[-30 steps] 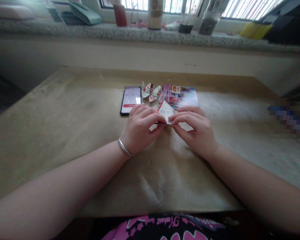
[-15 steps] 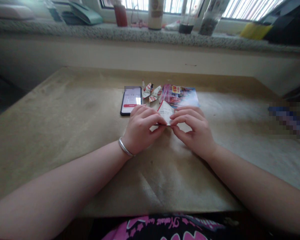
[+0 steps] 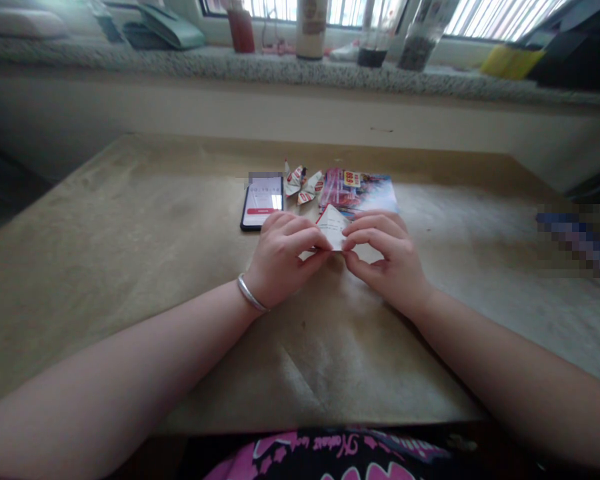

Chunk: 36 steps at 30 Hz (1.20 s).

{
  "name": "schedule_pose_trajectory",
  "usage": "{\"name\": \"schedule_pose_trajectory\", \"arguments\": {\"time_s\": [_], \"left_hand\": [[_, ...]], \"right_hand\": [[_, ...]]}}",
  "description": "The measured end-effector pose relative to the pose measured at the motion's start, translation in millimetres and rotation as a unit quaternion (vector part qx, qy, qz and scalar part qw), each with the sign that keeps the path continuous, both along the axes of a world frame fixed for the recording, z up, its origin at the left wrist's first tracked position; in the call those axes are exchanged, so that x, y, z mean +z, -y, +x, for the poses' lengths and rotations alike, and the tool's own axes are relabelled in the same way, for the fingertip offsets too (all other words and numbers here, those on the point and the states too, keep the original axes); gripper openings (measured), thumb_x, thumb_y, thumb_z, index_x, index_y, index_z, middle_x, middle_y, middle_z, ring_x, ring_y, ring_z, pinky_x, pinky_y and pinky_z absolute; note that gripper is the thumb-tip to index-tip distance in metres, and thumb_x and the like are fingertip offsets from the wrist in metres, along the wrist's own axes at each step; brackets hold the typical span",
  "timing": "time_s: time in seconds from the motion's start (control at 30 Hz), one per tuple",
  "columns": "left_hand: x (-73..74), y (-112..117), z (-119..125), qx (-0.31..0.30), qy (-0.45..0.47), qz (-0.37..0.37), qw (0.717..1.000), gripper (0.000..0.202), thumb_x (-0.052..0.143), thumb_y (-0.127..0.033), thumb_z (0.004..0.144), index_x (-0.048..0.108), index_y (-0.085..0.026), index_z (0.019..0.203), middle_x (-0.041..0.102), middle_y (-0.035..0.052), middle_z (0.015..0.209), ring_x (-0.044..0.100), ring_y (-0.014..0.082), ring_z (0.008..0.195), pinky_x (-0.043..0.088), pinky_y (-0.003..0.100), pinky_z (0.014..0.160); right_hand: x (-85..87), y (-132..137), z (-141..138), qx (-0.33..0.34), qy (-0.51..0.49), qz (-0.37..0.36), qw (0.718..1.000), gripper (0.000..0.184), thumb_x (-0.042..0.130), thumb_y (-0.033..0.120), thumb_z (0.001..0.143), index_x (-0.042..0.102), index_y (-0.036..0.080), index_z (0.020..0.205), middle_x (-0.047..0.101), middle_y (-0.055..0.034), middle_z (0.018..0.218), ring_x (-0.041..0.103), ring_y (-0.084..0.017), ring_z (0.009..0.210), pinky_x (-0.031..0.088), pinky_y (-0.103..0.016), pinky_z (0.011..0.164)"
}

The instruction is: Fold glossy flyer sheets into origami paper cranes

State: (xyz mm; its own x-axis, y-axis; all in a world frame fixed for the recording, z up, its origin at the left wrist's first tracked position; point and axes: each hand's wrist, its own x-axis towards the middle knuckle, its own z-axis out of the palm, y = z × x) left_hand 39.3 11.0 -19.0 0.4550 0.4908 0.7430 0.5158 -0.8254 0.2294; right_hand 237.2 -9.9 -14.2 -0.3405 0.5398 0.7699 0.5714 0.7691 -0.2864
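Note:
A small folded piece of paper, white with printed text and a red edge, stands up between my hands. My left hand, with a silver bangle at the wrist, pinches its lower left side between thumb and fingers. On the right side, my right hand pinches the same lower edge. Fingers cover part of the paper. Just beyond lie a folded paper figure with pointed tips and a stack of colourful printed sheets.
A phone showing a timer lies left of the paper figure. At the right edge of the table is a blurred blue item. Bottles and a red container line the stone windowsill behind.
The folded paper has tipped slightly, its peak a little lower and further right. Both hands keep their pinch and have hardly moved.

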Motion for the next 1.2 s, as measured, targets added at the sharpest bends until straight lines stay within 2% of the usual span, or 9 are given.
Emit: {"name": "schedule_pose_trajectory", "arguments": {"time_s": [0.17,0.4,0.6,0.87,1.2], "left_hand": [[3.4,4.5,2.0,0.011,-0.046,0.019,0.999,0.005,0.063,-0.024,0.083,0.065,-0.022,0.078,0.066,-0.0023,0.076,0.056,0.0149,0.074,0.040,0.034,0.082],[2.0,3.2,1.9,0.025,-0.032,0.007,0.999,0.007,0.062,-0.023,0.082,0.064,-0.022,0.075,0.065,-0.0022,0.077,0.057,0.0141,0.074,0.041,0.031,0.079],[2.6,3.9,3.1,0.049,-0.102,0.026,0.993,0.010,0.061,-0.029,0.085,0.065,-0.022,0.079,0.066,-0.0021,0.077,0.058,0.0142,0.071,0.039,0.033,0.080],[2.1,0.8,1.7,0.033,-0.076,0.012,0.996,0.010,0.064,-0.027,0.081,0.065,-0.022,0.072,0.067,-0.0029,0.077,0.057,0.0143,0.073,0.039,0.033,0.078],[2.5,2.4,2.4,0.024,-0.074,0.002,0.997,0.010,0.061,-0.026,0.083,0.064,-0.022,0.074,0.068,-0.0022,0.079,0.056,0.0146,0.075,0.039,0.034,0.080]], "right_hand": [[0.7,1.2,-0.8,0.005,0.020,0.007,1.000,0.011,0.065,0.013,0.077,0.060,0.023,0.079,0.068,-0.0027,0.084,0.060,-0.022,0.098,0.048,-0.043,0.092],[-0.9,0.4,-2.2,-0.003,0.007,-0.007,1.000,0.012,0.064,0.013,0.077,0.060,0.024,0.079,0.067,-0.0023,0.085,0.060,-0.022,0.099,0.048,-0.043,0.092],[-1.4,1.2,-4.6,-0.014,0.023,-0.006,1.000,0.011,0.062,0.014,0.076,0.060,0.024,0.079,0.065,-0.0031,0.088,0.058,-0.022,0.097,0.047,-0.043,0.090],[-1.8,-0.4,-2.2,-0.036,0.043,0.004,0.998,0.010,0.064,0.016,0.076,0.061,0.025,0.078,0.066,-0.0025,0.087,0.057,-0.023,0.099,0.046,-0.043,0.091],[1.3,0.3,-3.6,-0.007,0.026,-0.011,1.000,0.013,0.061,0.014,0.074,0.059,0.026,0.075,0.066,-0.0003,0.080,0.058,-0.022,0.097,0.046,-0.043,0.091]]}}
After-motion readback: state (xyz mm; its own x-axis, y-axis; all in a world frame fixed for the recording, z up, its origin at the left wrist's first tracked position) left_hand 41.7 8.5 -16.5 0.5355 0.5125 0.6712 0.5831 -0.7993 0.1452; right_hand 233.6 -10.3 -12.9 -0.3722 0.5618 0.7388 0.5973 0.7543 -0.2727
